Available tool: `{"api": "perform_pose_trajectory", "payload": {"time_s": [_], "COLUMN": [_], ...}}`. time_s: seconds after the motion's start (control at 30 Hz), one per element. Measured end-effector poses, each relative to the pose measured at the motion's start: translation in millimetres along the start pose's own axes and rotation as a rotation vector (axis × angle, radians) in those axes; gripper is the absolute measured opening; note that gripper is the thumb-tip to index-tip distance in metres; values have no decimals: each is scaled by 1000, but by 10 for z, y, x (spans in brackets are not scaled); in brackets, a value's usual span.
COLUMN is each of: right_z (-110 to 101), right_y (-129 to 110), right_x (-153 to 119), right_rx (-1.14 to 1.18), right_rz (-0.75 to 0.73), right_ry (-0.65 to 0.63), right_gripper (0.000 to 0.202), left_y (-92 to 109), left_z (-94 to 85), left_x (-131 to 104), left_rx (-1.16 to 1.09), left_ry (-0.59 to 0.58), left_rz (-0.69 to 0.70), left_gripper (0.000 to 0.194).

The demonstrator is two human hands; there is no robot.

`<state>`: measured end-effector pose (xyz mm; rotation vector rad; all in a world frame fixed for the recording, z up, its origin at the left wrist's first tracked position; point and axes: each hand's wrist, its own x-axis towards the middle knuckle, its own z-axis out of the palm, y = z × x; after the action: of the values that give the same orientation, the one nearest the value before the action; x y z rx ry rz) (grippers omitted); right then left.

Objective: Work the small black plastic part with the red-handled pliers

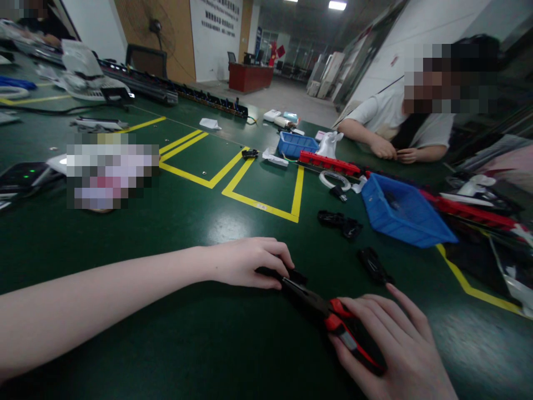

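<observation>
My right hand (391, 339) is wrapped round a pair of needle-nose pliers (343, 325) with red and black handles. Their jaws point up and left, reaching a small black part (298, 276) at the fingertips of my left hand (254, 261). That left hand is closed on the black part, most of which its fingers hide. Whether the jaws grip the part, I cannot tell. Beyond my right forefinger lies a black plastic piece (373, 265), close to the fingertip. Farther off, more black pieces (340, 223) rest on the green table (187, 328).
A blue bin (410, 214) stands at the right, beside a long red strip (328, 163). A smaller blue basket (297, 145) sits farther back. Yellow tape (262, 208) marks the table. Across it sits a person (400, 130); a phone-like device (25, 178) lies left.
</observation>
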<state>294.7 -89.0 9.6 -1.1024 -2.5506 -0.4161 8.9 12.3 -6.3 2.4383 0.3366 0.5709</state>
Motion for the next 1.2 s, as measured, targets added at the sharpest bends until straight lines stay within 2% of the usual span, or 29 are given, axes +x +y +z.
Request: {"api": "perform_pose_trajectory", "payload": {"time_s": [0.77,0.87,1.03,1.2], "right_z": [-54,-65,-54,-54], "right_y": [83,79,79,82], "right_x": [-57,-56,-19,-6], "right_rx": [0,16,17,23], "right_rz": [-21,-39,-52,-60], "right_ry": [-40,-39,-22,-19], "right_gripper": [41,40,38,39], "left_y": [9,25,64,44], "left_z": [-22,-38,-60,-35], "left_x": [17,24,33,21], "left_rx": [-39,-56,4,106], "left_ry": [-52,-63,-64,-46], "left_rz": [-47,-57,-99,-96], "left_gripper": [21,27,49,44]}}
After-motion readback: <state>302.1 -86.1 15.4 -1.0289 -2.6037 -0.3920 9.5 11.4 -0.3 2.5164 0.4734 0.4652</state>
